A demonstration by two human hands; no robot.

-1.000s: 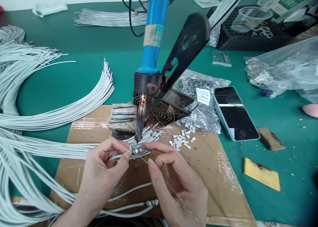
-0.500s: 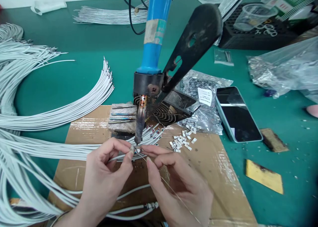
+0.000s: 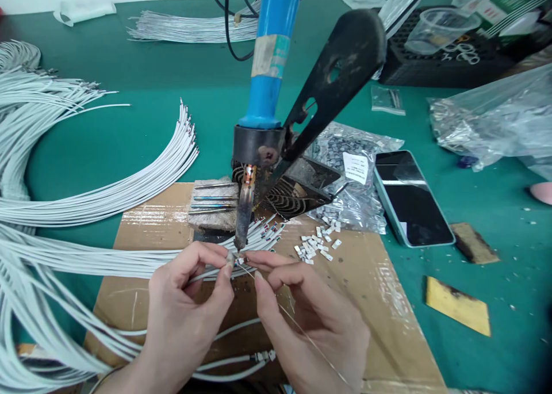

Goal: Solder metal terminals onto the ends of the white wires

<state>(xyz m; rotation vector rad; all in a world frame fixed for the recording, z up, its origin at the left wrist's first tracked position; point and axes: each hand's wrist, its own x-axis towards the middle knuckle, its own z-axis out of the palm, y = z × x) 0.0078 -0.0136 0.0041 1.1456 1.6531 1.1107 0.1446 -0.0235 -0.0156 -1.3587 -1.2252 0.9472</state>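
Note:
My left hand [image 3: 190, 302] pinches a white cable between thumb and forefinger, its end close under the iron's tip. A thin strand of solder wire [image 3: 297, 325] runs through my right hand [image 3: 314, 319], whose thumb and fingers close on it. The strand leads up to the tip. Over both hands a blue soldering iron [image 3: 265, 89] points downward in a black metal stand [image 3: 336, 66]. A tiny pale part at the tip is mostly hidden by my fingertips. Behind my fingers lie several white cables [image 3: 129, 260] with bared coloured ends.
Cardboard [image 3: 371, 308] covers the work area. Small white connectors [image 3: 317, 244] lie scattered right of the iron, near a bag of dark parts [image 3: 345, 152] and a phone [image 3: 414, 198]. A bundle of white cables [image 3: 142, 192] curves at left. A yellow sponge [image 3: 457, 306] lies at right.
My left hand has shifted very slightly to the right. My right hand and the solder wire stay almost in place; the iron has not visibly moved.

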